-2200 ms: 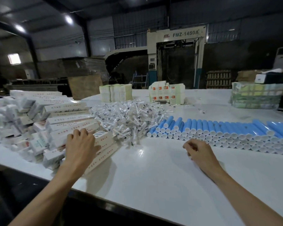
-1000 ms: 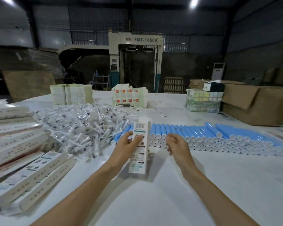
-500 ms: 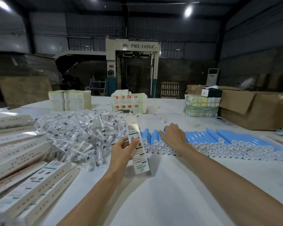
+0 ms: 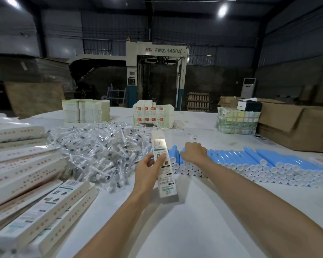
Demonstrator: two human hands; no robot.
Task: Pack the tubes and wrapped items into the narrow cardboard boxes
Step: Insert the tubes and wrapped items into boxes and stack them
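On the table (image 4: 203, 220), the stacked cartons (image 4: 22, 164) fill your near left corner and run back along the left edge. Just right of them, toward the middle, sits the heap of wrapped items (image 4: 101, 149). The tubes (image 4: 259, 161) lie side by side in a layered row from the heap's right side out to the right edge. Your right hand (image 4: 194, 152) rests on that row's left end, fingers curled over the tubes. Your left hand (image 4: 147, 170) holds the narrow box (image 4: 164, 175) upright between heap and row, before both. Along the far edge stand two flat stacks (image 4: 85, 110), (image 4: 153, 114), a bundle (image 4: 237, 120) to their right, and big cases (image 4: 295, 127) at the far right corner. A machine (image 4: 157, 75) stands behind the table.
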